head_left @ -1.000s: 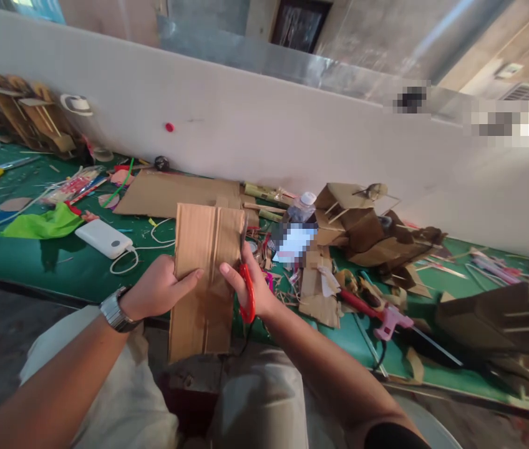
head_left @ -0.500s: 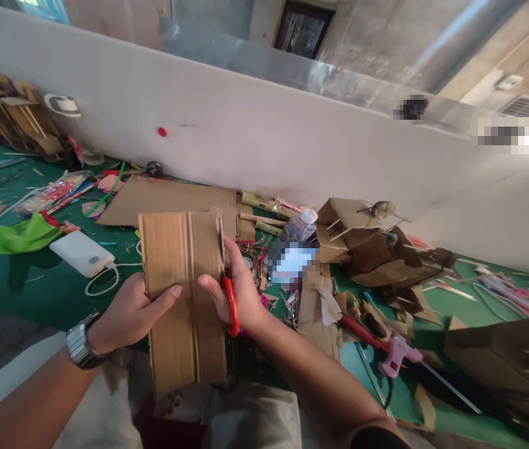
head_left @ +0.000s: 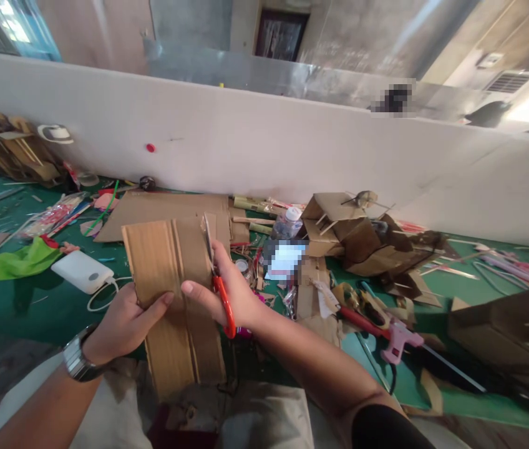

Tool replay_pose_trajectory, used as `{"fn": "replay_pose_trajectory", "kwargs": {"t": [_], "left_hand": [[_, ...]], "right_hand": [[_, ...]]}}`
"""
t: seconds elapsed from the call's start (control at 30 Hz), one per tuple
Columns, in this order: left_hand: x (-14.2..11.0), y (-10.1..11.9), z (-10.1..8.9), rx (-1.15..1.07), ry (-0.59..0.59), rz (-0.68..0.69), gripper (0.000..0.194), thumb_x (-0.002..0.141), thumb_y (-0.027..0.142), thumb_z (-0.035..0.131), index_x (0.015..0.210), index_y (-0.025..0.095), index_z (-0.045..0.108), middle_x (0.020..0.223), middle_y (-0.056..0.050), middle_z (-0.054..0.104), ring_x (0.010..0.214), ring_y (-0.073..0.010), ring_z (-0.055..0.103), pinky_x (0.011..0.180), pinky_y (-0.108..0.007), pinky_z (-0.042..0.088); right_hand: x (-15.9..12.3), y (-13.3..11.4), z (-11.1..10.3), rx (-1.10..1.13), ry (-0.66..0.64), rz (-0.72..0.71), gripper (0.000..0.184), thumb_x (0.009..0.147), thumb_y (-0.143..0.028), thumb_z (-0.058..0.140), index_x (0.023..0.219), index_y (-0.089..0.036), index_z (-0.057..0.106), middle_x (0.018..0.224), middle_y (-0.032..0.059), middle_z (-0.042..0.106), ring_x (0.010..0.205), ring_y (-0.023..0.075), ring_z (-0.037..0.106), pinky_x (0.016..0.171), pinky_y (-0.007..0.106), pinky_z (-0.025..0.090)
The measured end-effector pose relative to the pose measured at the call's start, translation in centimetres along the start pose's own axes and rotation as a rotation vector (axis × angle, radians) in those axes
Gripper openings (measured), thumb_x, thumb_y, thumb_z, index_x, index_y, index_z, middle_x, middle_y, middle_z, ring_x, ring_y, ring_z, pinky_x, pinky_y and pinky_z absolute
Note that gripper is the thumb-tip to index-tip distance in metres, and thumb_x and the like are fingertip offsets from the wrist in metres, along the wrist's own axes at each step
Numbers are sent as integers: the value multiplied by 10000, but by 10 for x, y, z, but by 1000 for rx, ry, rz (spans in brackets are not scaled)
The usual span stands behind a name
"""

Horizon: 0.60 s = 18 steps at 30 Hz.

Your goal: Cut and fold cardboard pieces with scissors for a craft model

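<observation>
My left hand (head_left: 121, 321) is clamped on the cardboard piece (head_left: 180, 324) at its left edge, thumb on the near face, fingers mostly hidden. My right hand (head_left: 236, 296) grips the red-handled scissors (head_left: 220, 289), blades pointing far along the right side of the piece; thumb lies over the cardboard, can't tell if it presses. Blades apart or together: can't tell either. Piece is held up, slanted, at the near edge of the green table (head_left: 12, 305). Far side: flat cardboard sheet (head_left: 161, 209); left: white power bank (head_left: 82, 272); right: pink glue gun (head_left: 398, 340). Step in hand, my guess: trimming or scoring that right side. Next move probably calls for a firm left pinch, blades lined up, right thumb clear of the cut
</observation>
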<state>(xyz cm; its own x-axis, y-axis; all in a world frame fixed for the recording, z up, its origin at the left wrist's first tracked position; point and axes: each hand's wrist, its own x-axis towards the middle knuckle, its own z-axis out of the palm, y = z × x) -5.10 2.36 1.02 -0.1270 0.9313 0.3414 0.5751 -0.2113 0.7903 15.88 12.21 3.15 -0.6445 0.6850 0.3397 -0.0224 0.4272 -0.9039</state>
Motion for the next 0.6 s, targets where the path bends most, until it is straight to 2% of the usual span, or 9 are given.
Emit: {"fn": "replay_pose_trajectory", "kwargs": {"t": [0.1, 0.2, 0.37, 0.43, 0.5, 0.57, 0.6], "left_hand": [[5, 4, -2, 66, -15, 67, 327, 961, 458, 681, 1148, 231, 824, 1133, -83, 862, 1080, -321, 819, 942, -370, 667], [18, 12, -5, 120, -83, 122, 317, 986, 439, 639, 1100, 228, 846, 1110, -87, 864, 1080, -320, 820, 950, -369, 659], [50, 33, -9, 161, -186, 175, 391, 1004, 466, 619, 1201, 206, 835, 1186, -105, 850, 1145, -329, 799, 980, -380, 641], [58, 38, -7, 132, -181, 185, 408, 1004, 475, 623, 1230, 202, 826, 1206, -105, 845, 1187, -330, 784, 998, -381, 634], [60, 36, -1, 86, -168, 193, 405, 1004, 468, 635, 1249, 202, 819, 1238, -105, 837, 1236, -325, 765, 1052, -386, 612], [55, 29, 6, 33, -135, 179, 394, 1002, 462, 651, 1239, 196, 820, 1245, -110, 835, 1246, -324, 760, 1086, -396, 596], [51, 24, 11, 2, -112, 153, 395, 999, 466, 660, 1232, 189, 820, 1240, -116, 836, 1235, -326, 765, 1086, -404, 599]], "right_hand": [[0, -6, -4, 8, 5, -54, 792, 956, -533, 772, 1584, -239, 388, 1496, 142, 657, 1366, 341, 657, 1166, 508, 530], [3, -9, -9, 16, 22, -86, 778, 959, -511, 774, 1573, -217, 397, 1514, 147, 646, 1390, 331, 643, 1194, 490, 515], [7, -16, -30, 19, 93, -104, 692, 980, -540, 745, 1526, -217, 468, 1507, 141, 650, 1396, 325, 637, 1193, 477, 517], [7, -20, -40, -54, 136, -106, 682, 982, -549, 738, 1527, -223, 487, 1475, 141, 670, 1366, 337, 651, 1155, 486, 532], [6, -24, -47, -146, 158, -93, 703, 975, -567, 740, 1542, -233, 493, 1370, 140, 723, 1260, 344, 700, 1062, 484, 567], [5, -26, -50, -223, 158, -51, 793, 957, -589, 758, 1596, -233, 452, 1116, 106, 782, 1000, 310, 754, 891, 443, 594], [5, -26, -51, -253, 147, -23, 856, 945, -599, 771, 1629, -225, 417, 951, 62, 770, 841, 275, 736, 794, 405, 580]]}}
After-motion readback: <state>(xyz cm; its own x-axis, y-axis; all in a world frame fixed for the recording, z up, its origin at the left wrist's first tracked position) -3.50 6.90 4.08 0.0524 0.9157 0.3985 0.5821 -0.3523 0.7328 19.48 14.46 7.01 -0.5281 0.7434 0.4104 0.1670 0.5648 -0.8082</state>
